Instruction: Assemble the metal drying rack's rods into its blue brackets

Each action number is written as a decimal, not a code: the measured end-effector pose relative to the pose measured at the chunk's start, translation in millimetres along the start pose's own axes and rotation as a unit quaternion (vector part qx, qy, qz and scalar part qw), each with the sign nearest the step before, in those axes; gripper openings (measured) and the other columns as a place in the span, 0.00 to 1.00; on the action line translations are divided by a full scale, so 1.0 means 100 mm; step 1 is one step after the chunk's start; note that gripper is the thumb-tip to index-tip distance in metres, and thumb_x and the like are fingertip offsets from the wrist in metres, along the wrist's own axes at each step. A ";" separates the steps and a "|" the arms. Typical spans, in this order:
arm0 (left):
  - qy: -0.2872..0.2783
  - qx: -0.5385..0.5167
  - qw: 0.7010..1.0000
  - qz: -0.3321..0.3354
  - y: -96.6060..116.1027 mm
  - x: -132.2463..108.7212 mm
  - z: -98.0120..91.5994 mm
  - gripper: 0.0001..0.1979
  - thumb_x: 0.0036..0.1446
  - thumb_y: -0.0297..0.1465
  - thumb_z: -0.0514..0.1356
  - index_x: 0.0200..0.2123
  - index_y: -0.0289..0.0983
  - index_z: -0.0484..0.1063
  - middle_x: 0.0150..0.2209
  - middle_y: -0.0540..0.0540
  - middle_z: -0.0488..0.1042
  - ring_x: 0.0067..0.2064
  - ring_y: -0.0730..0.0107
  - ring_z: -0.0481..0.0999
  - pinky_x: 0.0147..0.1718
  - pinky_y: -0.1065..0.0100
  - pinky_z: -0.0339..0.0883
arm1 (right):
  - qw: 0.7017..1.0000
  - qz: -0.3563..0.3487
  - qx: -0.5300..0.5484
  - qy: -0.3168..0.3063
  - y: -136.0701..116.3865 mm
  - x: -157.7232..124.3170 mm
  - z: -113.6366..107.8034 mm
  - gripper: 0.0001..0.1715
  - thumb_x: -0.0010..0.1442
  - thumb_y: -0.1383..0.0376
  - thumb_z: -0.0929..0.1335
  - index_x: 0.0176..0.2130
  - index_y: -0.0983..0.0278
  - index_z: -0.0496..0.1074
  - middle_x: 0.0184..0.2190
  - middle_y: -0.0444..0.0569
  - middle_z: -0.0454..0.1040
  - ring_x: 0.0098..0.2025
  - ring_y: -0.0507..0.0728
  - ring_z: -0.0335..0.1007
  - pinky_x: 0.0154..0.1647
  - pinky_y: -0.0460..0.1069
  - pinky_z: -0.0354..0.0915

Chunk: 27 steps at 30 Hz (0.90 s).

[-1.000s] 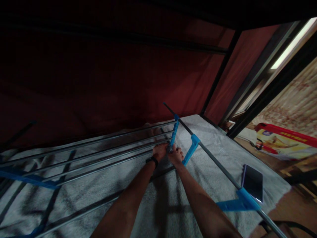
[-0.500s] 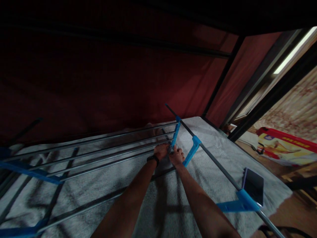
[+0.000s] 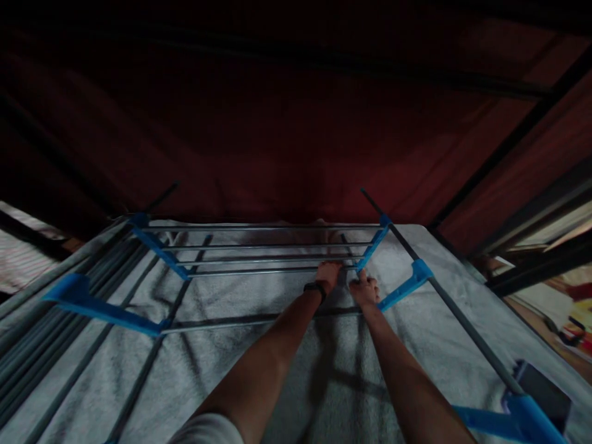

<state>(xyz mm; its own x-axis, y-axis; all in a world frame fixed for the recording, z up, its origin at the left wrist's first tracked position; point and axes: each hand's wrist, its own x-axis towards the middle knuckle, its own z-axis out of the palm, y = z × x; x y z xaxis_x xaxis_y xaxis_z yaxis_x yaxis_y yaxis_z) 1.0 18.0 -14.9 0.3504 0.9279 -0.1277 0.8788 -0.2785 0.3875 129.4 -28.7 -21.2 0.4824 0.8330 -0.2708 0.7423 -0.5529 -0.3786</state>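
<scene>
A rack frame of grey metal tubes and blue plastic brackets lies on a pale blanket. My left hand [image 3: 329, 274], with a dark band on its wrist, is closed on the right end of the nearest metal tube [image 3: 259, 271] of the far tier. Just right of it, my right hand [image 3: 365, 290] has its fingers curled at the lower end of the blue bracket [image 3: 372, 248] that takes the tube ends; its fingertips are partly hidden. A second blue bracket [image 3: 407, 287] stands nearer on the same right-hand side pole [image 3: 462, 320].
Left-side blue brackets [image 3: 106, 311] hold the other tube ends, beside several long loose-looking tubes [image 3: 60, 333]. A phone-like dark device [image 3: 543, 394] lies at the right on the blanket [image 3: 444, 370]. Dark red cloth [image 3: 287, 142] hangs behind, with dark frame bars across it.
The view has turned left, bringing the rack's whole left side into sight. Both hands stay at the same bracket corner, with little visible change in their hold.
</scene>
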 end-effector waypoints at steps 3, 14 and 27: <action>-0.002 0.002 1.000 -0.002 0.01 0.03 0.01 0.20 0.72 0.27 0.53 0.60 0.40 0.78 0.58 0.40 0.80 0.60 0.56 0.77 0.63 0.58 0.66 | 1.000 0.001 0.000 0.002 0.01 -0.01 -0.01 0.38 0.70 0.59 0.60 0.76 0.52 0.55 0.65 0.57 0.64 0.67 0.69 0.62 0.63 0.63 0.59; -0.008 0.005 1.000 -0.001 0.01 0.07 0.05 0.21 0.71 0.26 0.54 0.61 0.39 0.78 0.59 0.38 0.79 0.61 0.54 0.77 0.64 0.55 0.64 | 1.000 0.004 -0.008 -0.015 0.02 0.03 0.00 0.39 0.71 0.57 0.60 0.77 0.53 0.53 0.65 0.57 0.63 0.67 0.69 0.62 0.64 0.62 0.59; 0.080 -0.035 0.996 0.038 0.00 -0.22 -0.01 0.30 0.66 0.23 0.57 0.71 0.35 0.66 0.69 0.35 0.69 0.70 0.54 0.66 0.70 0.50 0.56 | 0.999 0.000 -0.032 -0.004 -0.02 0.03 0.01 0.39 0.71 0.60 0.60 0.77 0.53 0.52 0.64 0.57 0.62 0.64 0.68 0.63 0.62 0.62 0.60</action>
<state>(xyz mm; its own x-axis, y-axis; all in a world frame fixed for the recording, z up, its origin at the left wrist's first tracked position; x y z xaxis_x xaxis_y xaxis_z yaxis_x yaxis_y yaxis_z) -7.0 -1.8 -11.0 0.3539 0.9340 0.0484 0.8256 -0.3363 0.4531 128.7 -25.2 -21.6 0.4785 0.8331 -0.2774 0.7713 -0.5498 -0.3207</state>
